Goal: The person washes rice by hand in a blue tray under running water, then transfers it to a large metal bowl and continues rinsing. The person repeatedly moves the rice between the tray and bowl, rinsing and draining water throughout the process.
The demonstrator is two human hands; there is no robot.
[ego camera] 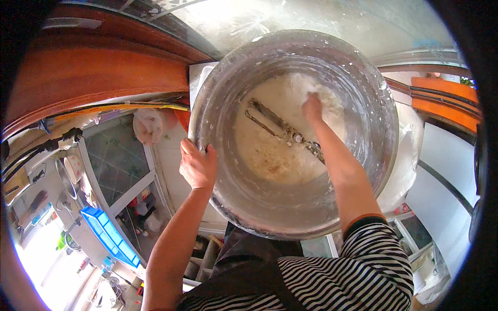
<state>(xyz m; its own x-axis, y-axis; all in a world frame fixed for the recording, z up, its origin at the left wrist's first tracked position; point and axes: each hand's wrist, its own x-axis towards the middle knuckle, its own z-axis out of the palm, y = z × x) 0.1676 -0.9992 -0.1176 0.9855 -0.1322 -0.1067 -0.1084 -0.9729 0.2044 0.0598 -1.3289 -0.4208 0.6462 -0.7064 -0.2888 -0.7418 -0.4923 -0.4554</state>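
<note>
A large round metal mixing bowl (218,163) stands before me, its inner wall smeared with white residue. Pale flour-like powder (280,167) covers its bottom, with a brownish patch near the front. A metal mixer arm (274,116), crusted with dough or flour, lies across the middle of the bowl. My left hand (198,165) grips the bowl's left rim, thumb over the edge. Inside the bowl, at the far right, my right hand (312,107) reaches into the powder; its fingertips are partly buried and what they hold is hidden. My right forearm covers the near end of the mixer arm.
Orange-brown wooden panelling (116,70) is at upper left. A blue plastic crate (111,237) and a hanging plastic bag (148,126) are on the left. At right are a translucent plastic sheet or bag (400,171) and a pale cabinet-like surface (443,194).
</note>
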